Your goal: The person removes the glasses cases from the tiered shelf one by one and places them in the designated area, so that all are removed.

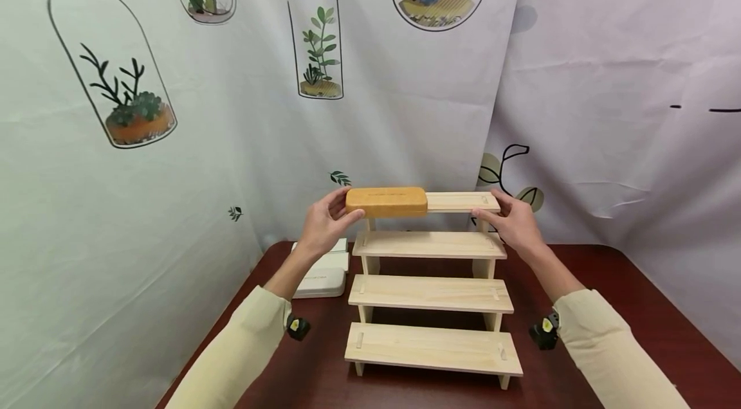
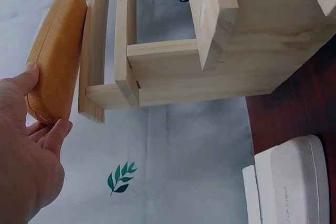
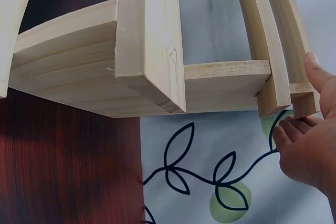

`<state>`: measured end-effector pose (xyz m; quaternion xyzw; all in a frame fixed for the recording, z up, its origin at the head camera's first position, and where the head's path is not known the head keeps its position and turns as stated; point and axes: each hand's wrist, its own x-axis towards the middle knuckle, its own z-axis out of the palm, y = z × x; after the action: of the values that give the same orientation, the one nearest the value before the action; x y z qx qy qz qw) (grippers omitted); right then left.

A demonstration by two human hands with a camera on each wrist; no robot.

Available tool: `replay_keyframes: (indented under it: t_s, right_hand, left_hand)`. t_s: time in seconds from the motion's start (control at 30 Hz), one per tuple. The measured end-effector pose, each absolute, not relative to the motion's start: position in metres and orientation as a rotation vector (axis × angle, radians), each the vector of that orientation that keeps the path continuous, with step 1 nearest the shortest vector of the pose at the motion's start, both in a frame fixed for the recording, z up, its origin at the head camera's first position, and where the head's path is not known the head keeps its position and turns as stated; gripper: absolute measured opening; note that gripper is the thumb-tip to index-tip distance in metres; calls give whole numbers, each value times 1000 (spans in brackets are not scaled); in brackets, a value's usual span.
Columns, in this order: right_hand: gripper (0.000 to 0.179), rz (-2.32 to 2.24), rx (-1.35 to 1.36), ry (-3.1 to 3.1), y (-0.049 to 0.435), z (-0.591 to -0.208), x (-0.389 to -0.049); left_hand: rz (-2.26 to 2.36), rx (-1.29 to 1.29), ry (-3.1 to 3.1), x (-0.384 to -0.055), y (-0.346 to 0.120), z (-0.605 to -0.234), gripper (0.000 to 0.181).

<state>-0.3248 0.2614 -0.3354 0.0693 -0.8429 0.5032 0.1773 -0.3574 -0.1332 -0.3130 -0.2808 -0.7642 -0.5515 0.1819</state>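
Observation:
An orange glasses case [image 1: 386,201] lies lengthwise along the left half of the top shelf of a pale wooden stepped rack [image 1: 431,293]. My left hand [image 1: 328,219] grips the case by its left end, thumb toward me and fingers at the back. In the left wrist view the case [image 2: 59,56] shows beside the top board, with the left hand [image 2: 31,150] around its lower end. At the right end of the top shelf, my right hand [image 1: 512,219] holds the board between thumb and fingers. The right wrist view shows that hand [image 3: 312,140] at the board's end.
White cases [image 1: 320,282] lie on the dark red table [image 1: 312,357], left of the rack. Behind stands a pale cloth backdrop [image 1: 370,126] printed with plants in glass jars. The rack's lower shelves step down toward me.

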Motion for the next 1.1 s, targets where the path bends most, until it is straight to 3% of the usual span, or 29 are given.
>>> replay_keyframes:
  t_s: [1.1]
  right_hand:
    - [83,1415,211,-2381,263,-335,-325]
  left_hand:
    - [-1480,-631,-2192,-322,-212,-331,68]
